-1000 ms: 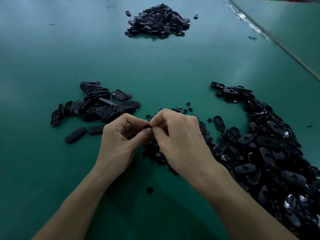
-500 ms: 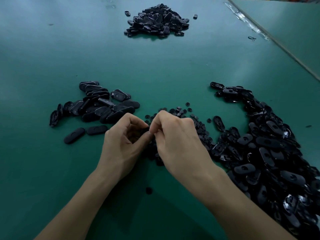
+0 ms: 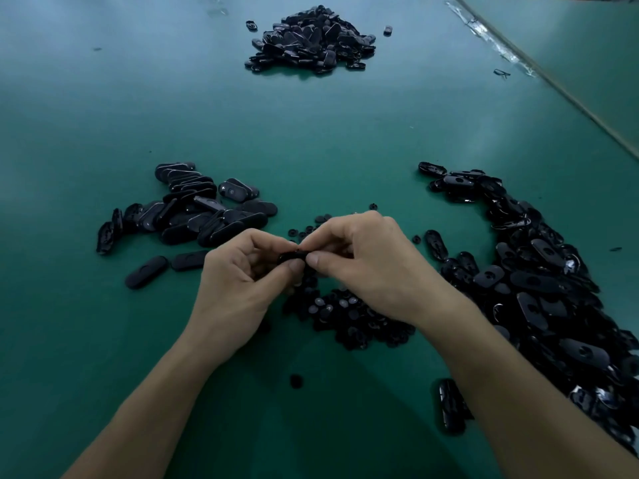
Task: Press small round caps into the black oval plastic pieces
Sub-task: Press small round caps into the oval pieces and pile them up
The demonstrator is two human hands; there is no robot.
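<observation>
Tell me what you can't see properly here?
Head view only:
Oval piece: mostly covered by left hand and right hand; cap seated or not, unclear.
Cap pile: partly under the right hand.
Right pile: cut off by frame edge.
Far pile: too small for detail.

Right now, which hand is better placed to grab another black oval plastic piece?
Probably right: the right hand is beside the large heap of black oval plastic pieces; the left hand is farther. Both pinch one piece.

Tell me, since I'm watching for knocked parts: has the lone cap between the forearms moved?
No. The lone cap lies where it was, at the same gap from the cap pile beyond it.
</observation>
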